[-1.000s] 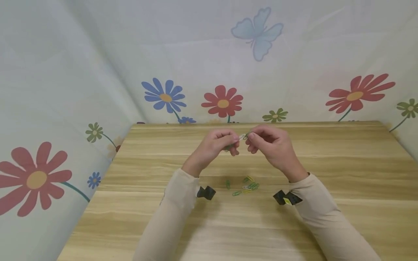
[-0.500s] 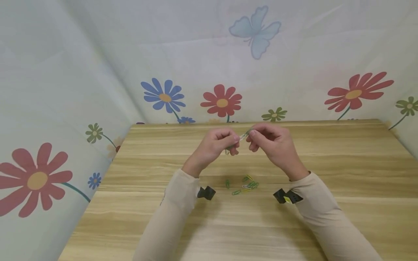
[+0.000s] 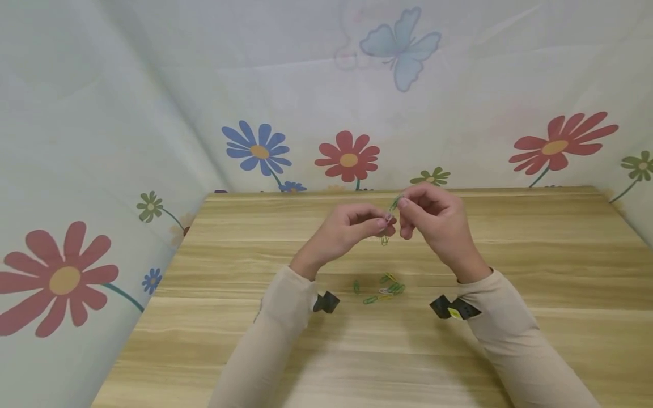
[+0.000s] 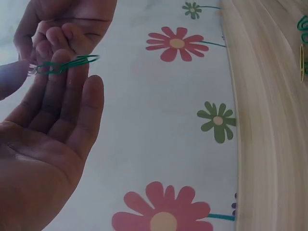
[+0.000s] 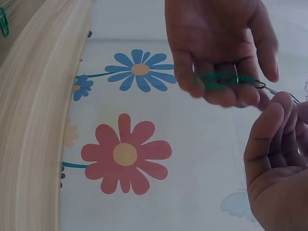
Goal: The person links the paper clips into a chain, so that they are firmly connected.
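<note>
**Left hand [image 3: 347, 233] and right hand [image 3: 437, 225] each pinched a paper clip in the air**

The left thumb and fingers were clamped on a white clip [image 3: 389, 217]; the right thumb and index finger were clamped on a green clip [image 3: 395, 203], which reached down to the white one. Whether those two were linked was too small to tell. A row of green clips [image 4: 60, 66] lay across the left fingers, and its end dangled below them in the head view. Underneath, nearer the person, a loose pile [image 3: 391, 288] of green, yellow and white clips sat on the wooden table [image 3: 240, 249], with a lone green clip [image 3: 356, 287] just to its left. Black devices [image 3: 326, 302] showed at the beige sleeves [image 3: 272, 345]. Behind hung a pale cloth [image 3: 285, 73] printed with flowers and a blue butterfly.
</note>
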Demonstrator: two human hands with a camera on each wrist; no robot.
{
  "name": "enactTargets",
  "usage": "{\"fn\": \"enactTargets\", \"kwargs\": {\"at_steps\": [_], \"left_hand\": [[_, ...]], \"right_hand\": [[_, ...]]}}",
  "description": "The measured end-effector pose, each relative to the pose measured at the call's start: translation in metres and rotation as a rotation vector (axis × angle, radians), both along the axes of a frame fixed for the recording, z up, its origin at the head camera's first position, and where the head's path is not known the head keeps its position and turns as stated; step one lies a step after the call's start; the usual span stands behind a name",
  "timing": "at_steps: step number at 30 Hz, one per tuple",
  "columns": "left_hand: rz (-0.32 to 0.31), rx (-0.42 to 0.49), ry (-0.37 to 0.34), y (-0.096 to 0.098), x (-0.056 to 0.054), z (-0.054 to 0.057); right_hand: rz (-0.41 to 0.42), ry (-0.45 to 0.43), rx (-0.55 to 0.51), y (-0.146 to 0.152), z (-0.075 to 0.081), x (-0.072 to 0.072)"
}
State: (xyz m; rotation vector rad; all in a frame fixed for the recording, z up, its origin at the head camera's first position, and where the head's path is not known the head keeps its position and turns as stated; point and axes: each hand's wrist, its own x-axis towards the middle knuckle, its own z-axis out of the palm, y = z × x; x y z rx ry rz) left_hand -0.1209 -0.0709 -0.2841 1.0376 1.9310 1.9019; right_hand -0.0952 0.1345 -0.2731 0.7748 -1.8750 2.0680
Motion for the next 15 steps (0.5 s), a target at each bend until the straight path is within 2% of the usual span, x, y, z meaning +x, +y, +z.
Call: {"fn": "enactTargets", "kwargs": {"at_steps": [8,15], "left_hand": [[-0.055,0.083,-0.063,0.0,0.0002,-0.0026],[-0.012,0.099,-0.108,-0.0037,-0.0002,-0.0002]], "right_hand": [[0.038,-0.046,0.104,-0.003,0.0018,0.0026],[0.075,-0.067,0.129,-0.003,0.0045,0.0031]]}}
